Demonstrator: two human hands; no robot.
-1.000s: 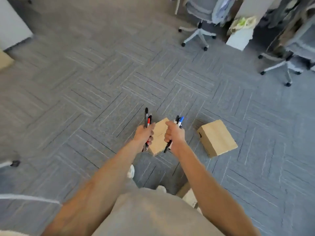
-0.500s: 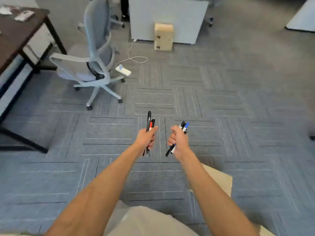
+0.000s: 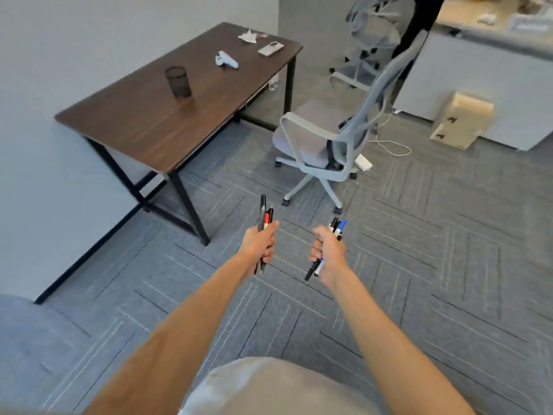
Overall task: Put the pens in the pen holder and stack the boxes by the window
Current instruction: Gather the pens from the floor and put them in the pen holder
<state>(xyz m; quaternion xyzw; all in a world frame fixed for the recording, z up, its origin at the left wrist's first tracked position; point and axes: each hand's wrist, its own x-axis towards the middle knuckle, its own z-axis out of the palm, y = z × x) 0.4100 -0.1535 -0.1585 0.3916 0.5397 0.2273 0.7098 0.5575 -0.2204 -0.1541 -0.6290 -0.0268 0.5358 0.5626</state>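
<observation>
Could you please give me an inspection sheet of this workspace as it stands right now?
Surface: brown table on black legs, beside the wall.
Job's things: black mesh pen holder upright on the table; cardboard box on the carpet against a grey cabinet.
Clutter: white controller, phone and crumpled paper on the table's far end.
Hands: left hand grips a pen bundle; right hand grips a second pen bundle.
Cables: white cable lies on the carpet near a power strip.
Surroundings: grey office chair beside the table; no window seen.
</observation>
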